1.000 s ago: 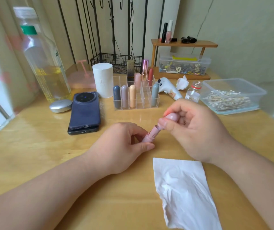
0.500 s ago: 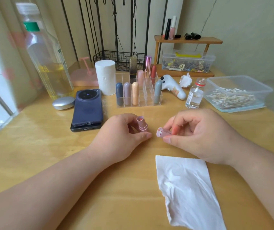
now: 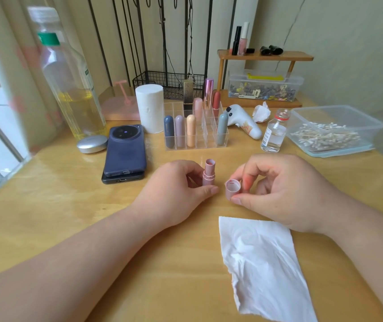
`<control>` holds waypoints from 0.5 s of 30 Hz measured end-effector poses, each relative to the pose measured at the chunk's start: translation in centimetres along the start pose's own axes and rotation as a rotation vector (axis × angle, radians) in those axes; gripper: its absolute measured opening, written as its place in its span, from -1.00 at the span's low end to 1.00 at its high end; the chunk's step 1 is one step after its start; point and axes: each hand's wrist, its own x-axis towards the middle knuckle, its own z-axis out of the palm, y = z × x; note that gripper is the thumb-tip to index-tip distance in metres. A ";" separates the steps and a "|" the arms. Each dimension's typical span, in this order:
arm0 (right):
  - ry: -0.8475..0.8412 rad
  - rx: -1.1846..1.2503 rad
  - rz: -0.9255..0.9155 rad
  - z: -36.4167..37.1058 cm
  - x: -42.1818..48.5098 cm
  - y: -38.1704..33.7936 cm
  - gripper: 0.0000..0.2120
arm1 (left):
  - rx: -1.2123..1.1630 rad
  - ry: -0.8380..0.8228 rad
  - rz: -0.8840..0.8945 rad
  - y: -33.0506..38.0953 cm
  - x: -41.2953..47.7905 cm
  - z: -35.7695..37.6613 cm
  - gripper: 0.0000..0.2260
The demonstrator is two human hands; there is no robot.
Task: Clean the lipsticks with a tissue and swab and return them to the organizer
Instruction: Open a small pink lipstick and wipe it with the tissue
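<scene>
1. The lipstick (image 3: 209, 174) stands upright: long axis vertical, open top pointing straight up. My left hand (image 3: 176, 189) pinches its lower barrel between thumb and fingers, roughly mid-table (image 3: 58, 217), just in front of the organizer (image 3: 205, 138). The thumb hides the base, so I can't tell if it touches the wood.
2. The cap (image 3: 233, 188) is off. My right hand (image 3: 285, 194) pinches it between thumb and fingertips, just beside the lipstick but not touching it. Its open mouth faces up and toward the camera, with its long axis tilted back into the hand.
3. Looks-wise, the tube is a matte dusty pink with a stepped collar and a pale ring around it. The pinkish-red stick sits low inside the top. There's a reddish smear inside the cap's rim.
4. Counts:
   - 1 lipstick in hand.
   - 8 in the organizer, with 4 rounded ones in the front row and 4 taller ones behind.
   - 1 flat tissue (image 3: 262, 263) toward the table's near edge, below my right wrist.
   - 1 clear tub of swabs (image 3: 332, 133) at the right edge.
   - 1 small clear bottle (image 3: 274, 133) just left of the tub.
</scene>
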 end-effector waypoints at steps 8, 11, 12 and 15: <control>0.044 0.027 -0.136 0.2 -0.3 -0.1 -0.71 | -0.168 0.077 0.014 0.1 -1.6 -2.1 -0.48; 0.091 0.045 -0.275 0.7 -0.8 -0.7 -0.74 | -0.475 0.258 0.258 1.4 -3.6 -4.1 -0.65; 0.114 0.053 -0.323 0.8 -0.9 -1.0 -0.74 | -0.538 0.277 0.353 2.2 -4.3 -4.6 -0.70; 0.184 0.025 -0.506 0.8 -1.2 -2.0 -0.74 | -0.519 0.225 0.481 3.8 -5.6 -4.2 -0.78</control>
